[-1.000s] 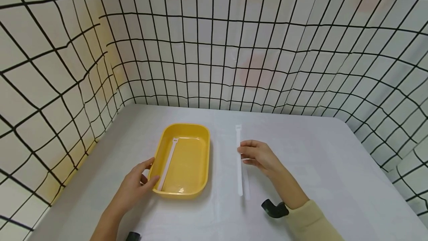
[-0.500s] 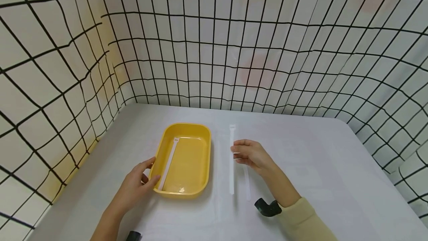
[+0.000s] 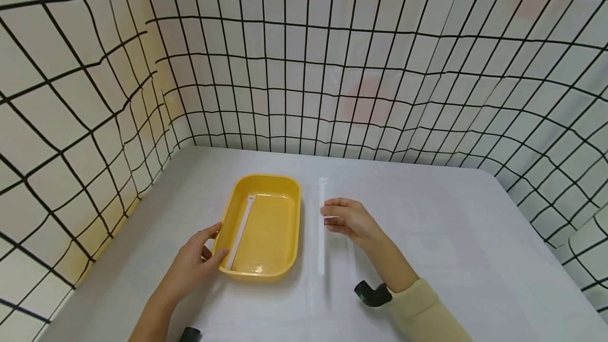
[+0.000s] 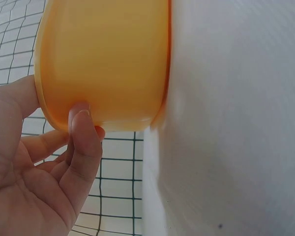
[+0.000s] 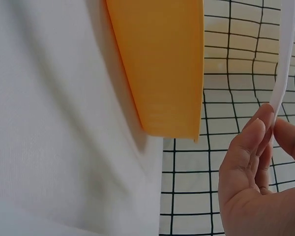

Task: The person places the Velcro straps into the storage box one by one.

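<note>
A white strap [image 3: 321, 247], long and thin with a slotted head at its far end, hangs above the table, pinched between thumb and fingertips of my right hand [image 3: 350, 219]. It is just right of a yellow tray [image 3: 295, 231]. My left hand [image 3: 196, 255] holds that tray at its near left side; in the left wrist view the fingers [image 4: 83, 142] press its outer wall. Inside the tray a similar white strap [image 3: 240, 231] lies along the left side. Another pale strip [image 3: 351, 257], faint against the cloth, lies under my right forearm.
White cloth [image 3: 427, 215] covers the table. Black grid netting [image 3: 304, 67] rises behind it and on both sides. A black elbow-shaped piece [image 3: 372, 294] sits by my right wrist, and part of another black piece [image 3: 191, 334] shows beside my left forearm.
My right hand has moved left with the strap, bringing it closer to the tray's right side. The left hand stays at the tray, and the strap inside has not moved.
</note>
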Demonstrator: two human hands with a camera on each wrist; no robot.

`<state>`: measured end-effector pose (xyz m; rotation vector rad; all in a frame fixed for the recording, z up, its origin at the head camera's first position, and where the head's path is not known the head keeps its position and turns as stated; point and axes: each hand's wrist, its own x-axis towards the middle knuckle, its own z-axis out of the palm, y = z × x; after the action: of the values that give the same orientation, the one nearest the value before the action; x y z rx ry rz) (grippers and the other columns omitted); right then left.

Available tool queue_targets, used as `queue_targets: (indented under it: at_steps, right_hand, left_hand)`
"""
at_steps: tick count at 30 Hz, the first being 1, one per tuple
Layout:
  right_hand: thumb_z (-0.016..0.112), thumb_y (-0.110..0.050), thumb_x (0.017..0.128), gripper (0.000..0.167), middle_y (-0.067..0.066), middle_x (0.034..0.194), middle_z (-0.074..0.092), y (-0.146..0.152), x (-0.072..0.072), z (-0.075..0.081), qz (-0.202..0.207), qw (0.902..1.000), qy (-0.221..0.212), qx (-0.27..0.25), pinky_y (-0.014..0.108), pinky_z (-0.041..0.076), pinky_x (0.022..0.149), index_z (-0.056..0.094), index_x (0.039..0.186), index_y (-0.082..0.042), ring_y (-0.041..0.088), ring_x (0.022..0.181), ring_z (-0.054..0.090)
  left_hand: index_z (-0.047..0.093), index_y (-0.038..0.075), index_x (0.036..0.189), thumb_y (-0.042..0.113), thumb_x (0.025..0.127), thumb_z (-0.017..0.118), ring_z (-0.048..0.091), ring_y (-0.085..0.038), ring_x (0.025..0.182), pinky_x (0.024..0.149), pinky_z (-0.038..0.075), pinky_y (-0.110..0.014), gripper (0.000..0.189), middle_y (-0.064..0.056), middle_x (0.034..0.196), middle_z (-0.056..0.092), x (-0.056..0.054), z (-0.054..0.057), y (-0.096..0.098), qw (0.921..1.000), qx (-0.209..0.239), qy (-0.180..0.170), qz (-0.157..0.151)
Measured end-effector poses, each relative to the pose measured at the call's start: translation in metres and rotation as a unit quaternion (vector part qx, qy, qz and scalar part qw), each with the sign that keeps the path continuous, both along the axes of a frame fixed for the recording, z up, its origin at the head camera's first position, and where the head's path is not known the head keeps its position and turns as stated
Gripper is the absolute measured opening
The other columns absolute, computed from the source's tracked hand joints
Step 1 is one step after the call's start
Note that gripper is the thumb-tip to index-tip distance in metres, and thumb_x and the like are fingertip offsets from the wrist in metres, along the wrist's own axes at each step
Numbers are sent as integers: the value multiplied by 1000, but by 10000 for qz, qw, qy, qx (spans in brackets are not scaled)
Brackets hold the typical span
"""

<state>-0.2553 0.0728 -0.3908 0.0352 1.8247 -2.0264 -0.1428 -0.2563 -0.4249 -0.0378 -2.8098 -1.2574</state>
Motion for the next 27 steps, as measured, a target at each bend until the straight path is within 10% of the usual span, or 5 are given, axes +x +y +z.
queue_targets:
  at_steps: [27]
  right_hand:
    - [64,-1,91,18,7,86,63,-42,-4,4,240,9993,-88,-290,26,55,66,59,107,5,16,66,64]
  left_hand:
    - [45,2,143,17,90,71,49,-16,69,58,45,-24,62,-16,122,53,-2,-1,-1,10000,70,39,-1]
